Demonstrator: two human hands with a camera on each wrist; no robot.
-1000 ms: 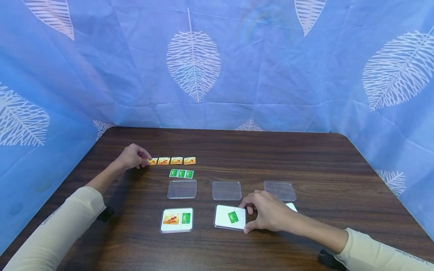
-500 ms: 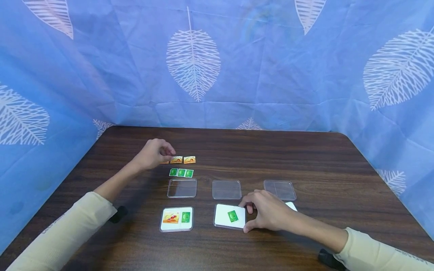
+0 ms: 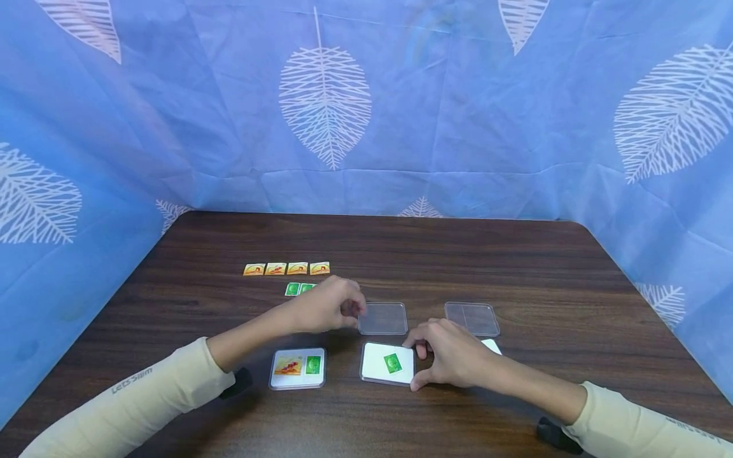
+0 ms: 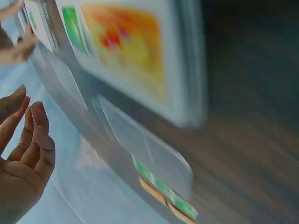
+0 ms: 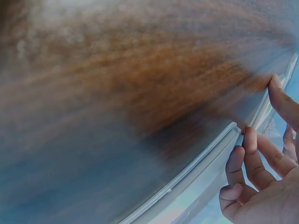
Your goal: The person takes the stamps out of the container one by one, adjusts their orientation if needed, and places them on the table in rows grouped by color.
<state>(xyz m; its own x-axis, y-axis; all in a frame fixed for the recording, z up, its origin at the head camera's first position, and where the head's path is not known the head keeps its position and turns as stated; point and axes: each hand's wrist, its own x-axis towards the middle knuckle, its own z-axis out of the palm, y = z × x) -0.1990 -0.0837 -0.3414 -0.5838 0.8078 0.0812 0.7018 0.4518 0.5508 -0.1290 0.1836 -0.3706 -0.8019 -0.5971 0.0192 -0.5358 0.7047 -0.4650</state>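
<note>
My right hand [image 3: 449, 353] holds the near and far corners at the right side of a clear plastic case [image 3: 370, 372] with a white insert. A green picture piece [image 3: 392, 363] lies tilted on that insert. Its thumb and fingertips meet the case edge in the right wrist view too. My left hand [image 3: 326, 305] is over the table, fingertips at the left edge of a clear lid [image 3: 382, 318]. Loosely curved fingers [image 4: 39, 121] show in the left wrist view, with nothing visible between them. Left of the held case lies another case [image 3: 275, 381], bearing one orange and one green picture.
Several orange picture pieces [image 3: 297, 268] lie in a row at the back left. Green pieces [image 3: 293, 289] sit in front of them, partly covered by my left hand. A further clear lid [image 3: 472, 319] lies at right; a white corner [image 3: 491, 346] shows behind my right hand.
My left hand has moved from the left end of the orange row rightward and nearer, to beside the middle lid. The right hand has stayed on the case.
</note>
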